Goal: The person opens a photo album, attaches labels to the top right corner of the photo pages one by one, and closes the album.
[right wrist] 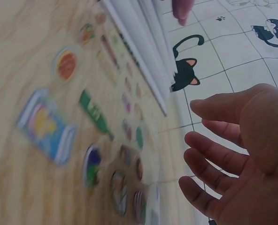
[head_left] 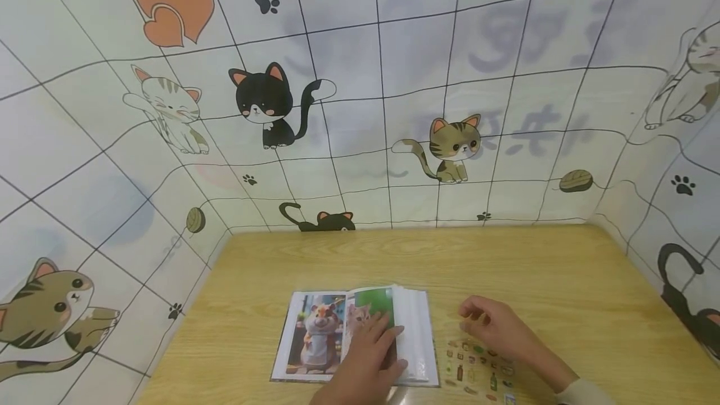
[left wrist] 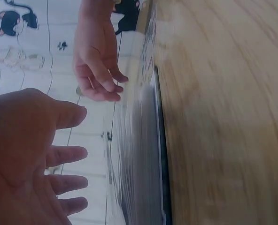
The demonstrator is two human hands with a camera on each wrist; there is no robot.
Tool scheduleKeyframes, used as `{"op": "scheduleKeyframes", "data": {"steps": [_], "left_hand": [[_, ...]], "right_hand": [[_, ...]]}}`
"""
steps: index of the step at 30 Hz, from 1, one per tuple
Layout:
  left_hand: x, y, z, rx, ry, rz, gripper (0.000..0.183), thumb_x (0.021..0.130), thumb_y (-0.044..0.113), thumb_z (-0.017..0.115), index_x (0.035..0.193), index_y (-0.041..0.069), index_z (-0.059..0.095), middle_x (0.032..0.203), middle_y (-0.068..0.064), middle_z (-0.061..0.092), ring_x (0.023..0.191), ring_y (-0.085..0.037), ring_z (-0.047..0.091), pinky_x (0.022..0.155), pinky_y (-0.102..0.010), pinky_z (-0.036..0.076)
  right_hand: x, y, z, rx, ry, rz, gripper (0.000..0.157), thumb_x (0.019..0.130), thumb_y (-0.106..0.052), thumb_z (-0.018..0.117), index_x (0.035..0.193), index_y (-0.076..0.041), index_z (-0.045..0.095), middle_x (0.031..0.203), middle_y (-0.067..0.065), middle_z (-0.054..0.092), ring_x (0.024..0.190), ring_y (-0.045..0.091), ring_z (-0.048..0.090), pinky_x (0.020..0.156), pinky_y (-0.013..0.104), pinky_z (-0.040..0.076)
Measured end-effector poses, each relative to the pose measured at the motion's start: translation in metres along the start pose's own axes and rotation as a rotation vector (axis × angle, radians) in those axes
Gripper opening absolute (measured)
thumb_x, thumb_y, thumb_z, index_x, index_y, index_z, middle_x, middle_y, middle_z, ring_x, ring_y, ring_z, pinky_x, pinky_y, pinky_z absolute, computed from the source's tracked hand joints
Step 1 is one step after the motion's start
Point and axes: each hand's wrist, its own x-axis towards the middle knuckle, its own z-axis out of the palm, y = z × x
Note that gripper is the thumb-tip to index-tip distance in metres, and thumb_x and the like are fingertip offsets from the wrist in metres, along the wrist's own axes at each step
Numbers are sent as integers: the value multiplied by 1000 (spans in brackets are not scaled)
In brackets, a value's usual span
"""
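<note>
A photo album lies spread on the table, with a hamster in an apron pictured on its left page. Over a cat picture on the right-hand side is my left hand, fingers extended and partly covering it. In the left wrist view, that hand holds nothing beside the stack of clear album sleeves. My right hand hovers with loosely bent fingers above a transparent sticker sheet. The right wrist view has this hand empty, fingers relaxed and apart.
Small food and bottle stickers, including a green bottle and a blue snack packet, cover the sheet right of the album. The wood-grain table meets white gridded walls with cartoon cats at the back and both sides.
</note>
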Motion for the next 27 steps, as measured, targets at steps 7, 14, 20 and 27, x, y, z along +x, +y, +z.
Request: {"op": "scheduleKeyframes", "data": {"steps": [7, 14, 20, 27], "left_hand": [[11, 18, 15, 204, 15, 128, 47, 100, 39, 56, 141, 16, 51, 151, -14, 46, 140, -37, 39, 101, -69, 36], [24, 24, 33, 309, -9, 338, 48, 99, 41, 56, 139, 13, 52, 143, -13, 55, 135, -32, 49, 102, -53, 46], [30, 32, 43, 266, -142, 393, 49, 101, 41, 54, 141, 13, 50, 144, -10, 54, 137, -31, 46, 105, -49, 45], [33, 38, 45, 262, -276, 389, 52, 103, 42, 50, 147, 16, 45, 150, -8, 47, 140, -26, 43, 108, -43, 43]], "right_hand": [[-12, 10, -5, -50, -29, -27, 28, 82, -14, 78, 106, -10, 65, 105, -2, 67, 97, 24, 63, 82, 36, 55], [-17, 18, -9, -75, -84, -68, 37, 81, -21, 80, 112, -13, 62, 112, -2, 64, 104, 24, 62, 88, 35, 54], [-19, 19, -8, -34, -121, -30, 40, 81, -26, 81, 114, -15, 61, 114, -2, 62, 105, 22, 60, 88, 33, 53], [-21, 20, -7, -82, -97, -73, 40, 81, -26, 80, 113, -16, 61, 115, -3, 62, 105, 20, 60, 87, 33, 53]]}}
